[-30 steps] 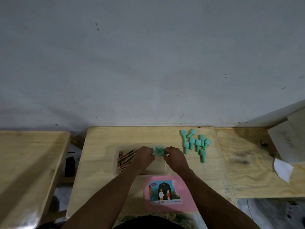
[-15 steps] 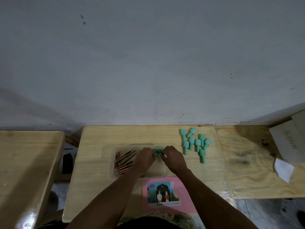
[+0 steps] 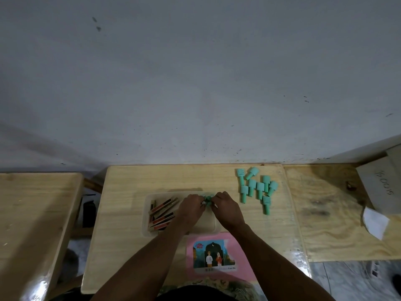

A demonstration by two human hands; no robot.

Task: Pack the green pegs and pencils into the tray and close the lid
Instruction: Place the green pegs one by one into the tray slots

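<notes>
Pinching green pegs (image 3: 208, 199) between left hand (image 3: 191, 208) and right hand (image 3: 226, 210), held together over tray (image 3: 147, 216) of pencils (image 3: 161, 211); loose pegs (image 3: 256, 187) on table (image 3: 130, 185) at right.

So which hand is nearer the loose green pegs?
Right. The right hand is just left of the loose pegs; the left hand is farther left, over the tray.

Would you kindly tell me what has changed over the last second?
The left hand and right hand have drawn slightly closer together around the held pegs near the far edge of the tray, hiding more of them. Nothing was released. The pencils in the tray, loose pegs and pink sheet stayed put.
</notes>
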